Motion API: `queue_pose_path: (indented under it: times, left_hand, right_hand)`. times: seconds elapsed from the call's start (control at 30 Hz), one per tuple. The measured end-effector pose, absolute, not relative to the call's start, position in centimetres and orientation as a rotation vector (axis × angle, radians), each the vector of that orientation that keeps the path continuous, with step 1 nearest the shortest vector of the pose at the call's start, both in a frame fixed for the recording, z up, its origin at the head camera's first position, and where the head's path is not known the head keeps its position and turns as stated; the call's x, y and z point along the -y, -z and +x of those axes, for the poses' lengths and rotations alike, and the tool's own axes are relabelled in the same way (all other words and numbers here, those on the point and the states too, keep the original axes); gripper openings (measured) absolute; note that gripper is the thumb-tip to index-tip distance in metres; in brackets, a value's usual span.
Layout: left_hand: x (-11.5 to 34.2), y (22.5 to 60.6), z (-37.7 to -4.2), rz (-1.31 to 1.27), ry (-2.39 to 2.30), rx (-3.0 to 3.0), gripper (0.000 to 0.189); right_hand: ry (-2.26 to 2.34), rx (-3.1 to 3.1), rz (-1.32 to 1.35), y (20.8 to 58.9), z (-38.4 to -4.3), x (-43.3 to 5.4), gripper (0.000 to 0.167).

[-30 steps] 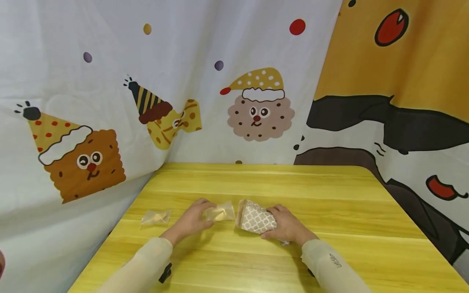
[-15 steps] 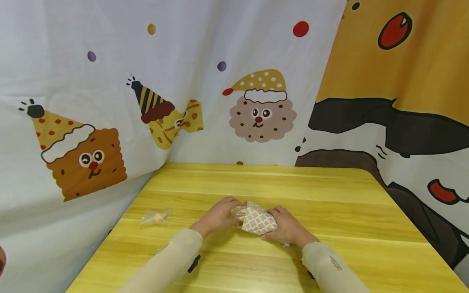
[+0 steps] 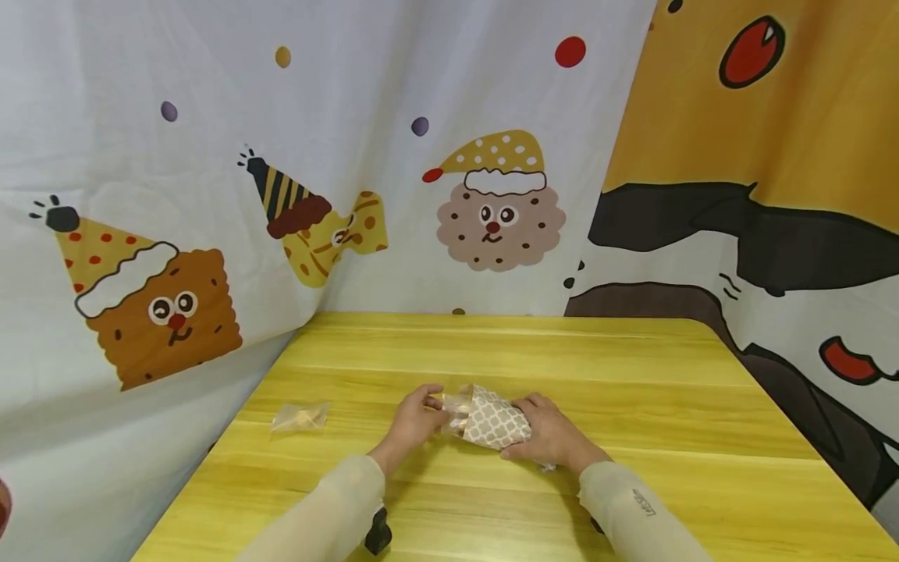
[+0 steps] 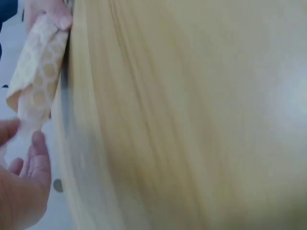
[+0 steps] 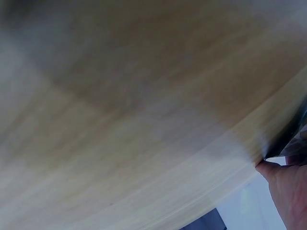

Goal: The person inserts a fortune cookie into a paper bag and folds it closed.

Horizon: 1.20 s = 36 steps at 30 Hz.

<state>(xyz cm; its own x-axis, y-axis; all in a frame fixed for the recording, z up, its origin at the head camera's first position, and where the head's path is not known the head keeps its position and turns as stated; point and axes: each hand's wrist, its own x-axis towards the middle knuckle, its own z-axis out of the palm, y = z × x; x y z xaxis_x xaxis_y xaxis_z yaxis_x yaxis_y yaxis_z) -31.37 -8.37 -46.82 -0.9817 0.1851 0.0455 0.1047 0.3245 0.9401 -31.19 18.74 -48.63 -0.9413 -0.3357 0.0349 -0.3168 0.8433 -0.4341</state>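
My right hand [image 3: 551,431] grips the rear end of a beige paper pouch [image 3: 497,419] with a white lattice print, lying on its side on the table. The pouch's mouth faces left. A clear-wrapped snack packet [image 3: 455,404] with pale yellow contents sticks partly out of that mouth; the rest is hidden inside. Close by its outer end is my left hand [image 3: 416,417], with thumb and fingers apart. In the left wrist view, the left hand [image 4: 29,184] stands near the mouth of the pouch [image 4: 41,72]. Only part of the right hand [image 5: 290,191] shows in the right wrist view.
A second clear packet [image 3: 300,417] with a yellowish piece lies on the left of the wooden table [image 3: 632,390]. Behind the table hangs a cartoon-printed curtain [image 3: 393,70], which also runs along the left side.
My left hand moved right with the clear packet and put it into the pouch's mouth. Its fingers then drew back a little to the left. The right hand stayed on the pouch.
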Motion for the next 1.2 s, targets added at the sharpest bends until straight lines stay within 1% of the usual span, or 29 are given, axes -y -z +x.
queue_pose_path:
  times: [0.2,0.43,0.57,0.67,0.9,1.03,1.2]
  left_hand:
    - [7.2,46.9,-31.5,0.237,-1.872,-2.512,0.039]
    - [6.6,47.0,-31.2,0.145,-1.857,-2.531,0.042]
    - [6.1,47.0,-31.0,0.227,-1.885,-2.522,0.031]
    - [5.7,47.0,-30.9,0.275,-1.925,-2.475,0.027]
    - [5.3,47.0,-31.2,0.241,-1.914,-2.457,0.017]
    - [5.1,47.2,-31.2,0.333,-1.870,-2.395,0.017]
    - [5.9,47.5,-31.4,0.325,-1.906,-2.332,0.019]
  right_hand:
    - [0.704,-2.978,-0.528,48.8,-31.2,-18.5,0.099]
    - [0.710,-2.975,-0.540,48.9,-31.1,-18.6,0.099]
    - [0.714,-2.990,-0.554,48.7,-31.1,-18.7,0.098]
    - [0.706,-2.988,-0.562,48.7,-31.2,-18.8,0.098]
    - [0.678,-2.995,-0.561,48.8,-31.1,-18.7,0.102]
    - [0.671,-2.994,-0.559,48.7,-31.0,-18.7,0.104]
    - [0.668,-2.995,-0.563,48.7,-30.9,-18.7,0.104]
